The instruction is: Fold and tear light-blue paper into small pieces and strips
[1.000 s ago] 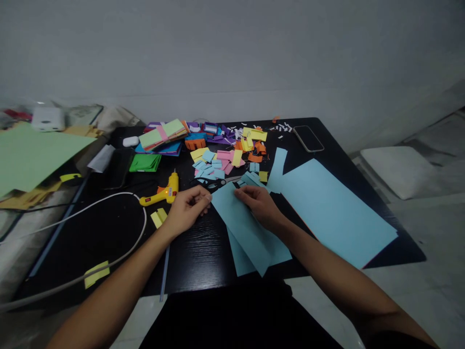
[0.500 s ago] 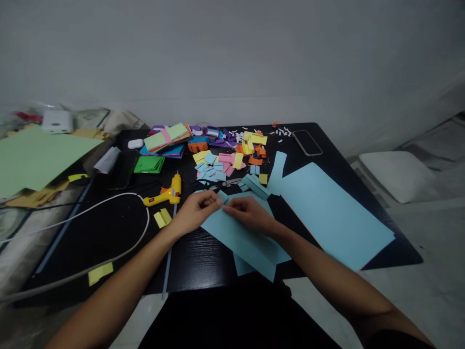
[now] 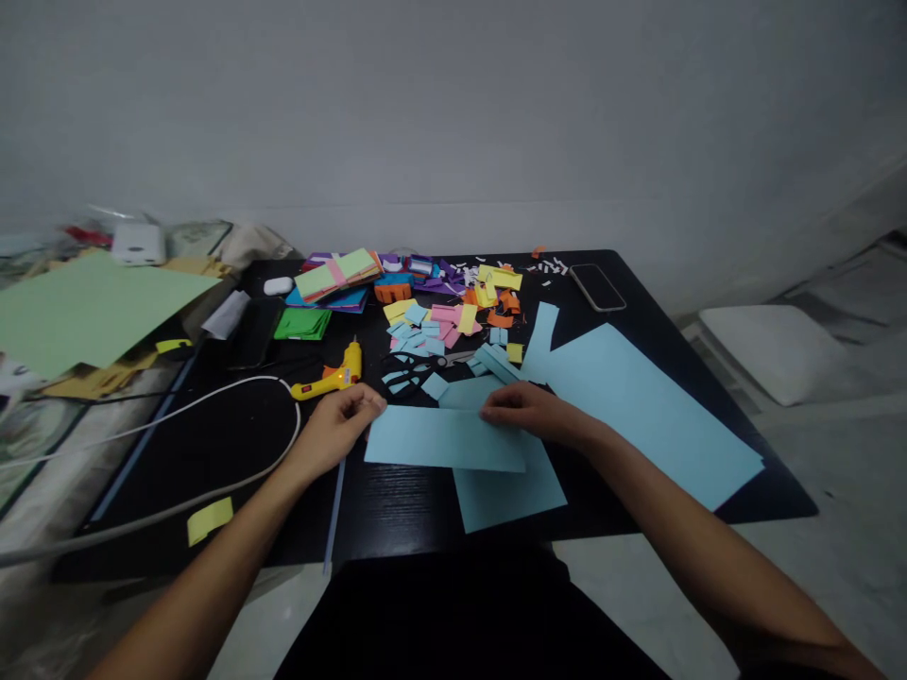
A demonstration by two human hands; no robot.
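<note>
the left hand (image 3: 341, 423) and right hand (image 3: 522, 412) pinch 1 blue strip (image 3: 439, 440), apparently unfolded; small blue pieces (image 3: 431, 329) look done, larger blue sheets (image 3: 641, 411) seemingly left.

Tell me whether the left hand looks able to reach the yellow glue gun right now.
Probably yes: the glue gun lies just beyond the left hand, with nothing visible blocking the way, though that hand would likely have to release the blue paper strip first.
</note>
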